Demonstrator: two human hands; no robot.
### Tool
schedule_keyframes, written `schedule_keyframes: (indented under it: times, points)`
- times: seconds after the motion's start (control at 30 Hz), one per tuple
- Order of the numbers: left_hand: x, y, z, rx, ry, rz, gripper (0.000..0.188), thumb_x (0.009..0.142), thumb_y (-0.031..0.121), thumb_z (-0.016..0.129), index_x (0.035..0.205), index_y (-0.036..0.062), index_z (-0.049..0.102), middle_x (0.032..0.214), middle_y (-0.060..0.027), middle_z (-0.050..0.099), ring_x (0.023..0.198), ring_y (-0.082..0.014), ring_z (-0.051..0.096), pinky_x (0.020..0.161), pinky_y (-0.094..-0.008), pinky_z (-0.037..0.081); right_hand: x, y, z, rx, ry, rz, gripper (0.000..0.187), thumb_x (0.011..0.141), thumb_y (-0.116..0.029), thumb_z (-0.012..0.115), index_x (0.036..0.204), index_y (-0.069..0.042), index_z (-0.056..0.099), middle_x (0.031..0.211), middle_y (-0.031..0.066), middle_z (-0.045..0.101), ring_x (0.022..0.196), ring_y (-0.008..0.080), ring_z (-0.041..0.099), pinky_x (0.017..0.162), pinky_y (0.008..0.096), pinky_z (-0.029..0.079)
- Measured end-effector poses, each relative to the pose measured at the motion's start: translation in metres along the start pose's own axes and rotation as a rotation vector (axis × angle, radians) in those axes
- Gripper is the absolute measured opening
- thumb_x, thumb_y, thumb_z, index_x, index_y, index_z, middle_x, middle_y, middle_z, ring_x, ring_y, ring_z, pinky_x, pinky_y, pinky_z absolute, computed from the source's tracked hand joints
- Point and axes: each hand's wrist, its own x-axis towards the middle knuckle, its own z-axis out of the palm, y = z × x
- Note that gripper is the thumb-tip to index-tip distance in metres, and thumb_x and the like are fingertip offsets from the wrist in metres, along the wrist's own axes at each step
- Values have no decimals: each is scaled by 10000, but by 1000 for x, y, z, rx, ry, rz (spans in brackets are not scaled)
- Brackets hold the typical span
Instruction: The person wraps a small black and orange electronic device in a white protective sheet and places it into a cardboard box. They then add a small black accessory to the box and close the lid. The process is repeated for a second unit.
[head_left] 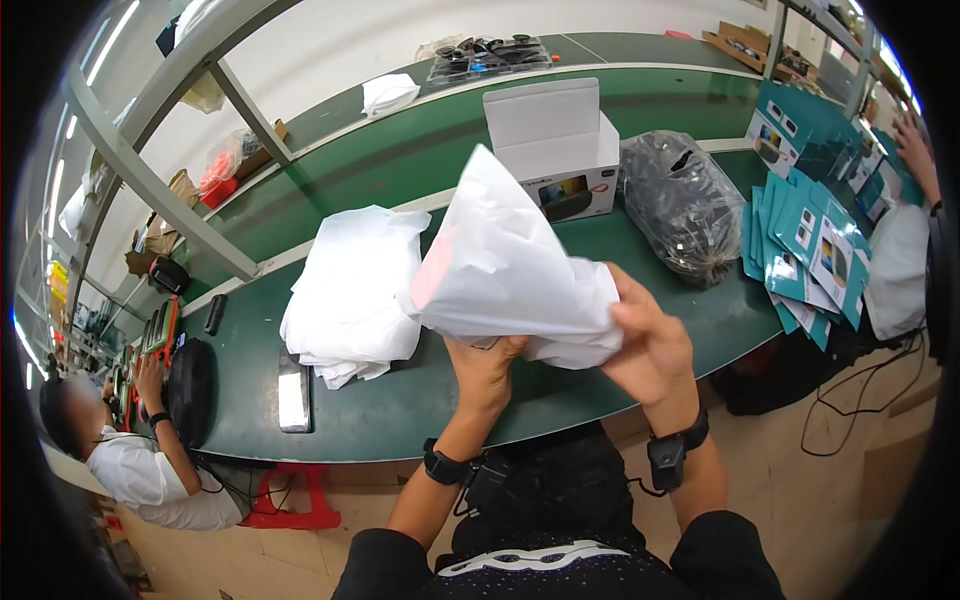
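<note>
White sheets (355, 290): stacked.
Left hand (482, 372): under white bundle (510, 260), fingers partly hidden; closure can't tell.
Bundle: between hands, above bench (245, 385).
Right hand (650, 335): thumb and fingers pinching its right end.
Wrapping: apparently underway; next calls for snug folding.

Bench (390, 418) has room along the front edge between phone (294, 396) and left hand (482, 372), plus a gap from right hand (652, 342) to teal boxes (808, 250). White stack (355, 290) blocks behind the left gap; white box (578, 156) and plastic bag (685, 205) block the rear. Held pouch (515, 270) obstructs the middle.
</note>
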Motion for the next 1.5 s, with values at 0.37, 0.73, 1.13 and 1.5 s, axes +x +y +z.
schedule_keyframes:
  times: [0.37, 0.73, 1.13, 1.5]
  points:
    - [35, 58, 15, 135, -242, -117, 782, 823, 255, 862, 1438, -16, 461, 1311, -120, 624, 1207, -242, 620, 1063, -393, 490, -44, -27, -50, -1002, 507, -551, 450, 898, -122, 766, 1268, -17, 533, 1165, 110, 614, 1023, 170, 617, 874, 286, 507]
    - [64, 67, 102, 1357, -581, -214, 525, 970, 489, 666, 1024, -31, 706, 816, -136, 720, 744, -200, 675, 723, -363, 533, -45, 6, -65, 77, 389, 78, 818, 893, -351, 700, 1537, 10, 347, 1400, 223, 575, 1271, 372, 594, 1114, 498, 477]
    - [235, -40, 32, 1277, -166, 140, 747, 948, 303, 590, 1532, -79, 324, 1078, -373, 669, 1032, -549, 645, 938, -560, 513, -27, -51, -21, -420, 312, -17, 743, 887, -273, 746, 1471, 55, 426, 1331, 177, 602, 1168, 254, 638, 1000, 405, 529]
    - [87, 32, 18, 693, -260, -211, 555, 1011, 145, 453, 1548, 81, 328, 1177, -305, 682, 1073, -481, 656, 959, -449, 494, 74, -97, 52, -2185, -324, -328, 808, 526, -267, 821, 1293, -62, 672, 1100, 205, 721, 1002, 402, 685, 869, 445, 542]
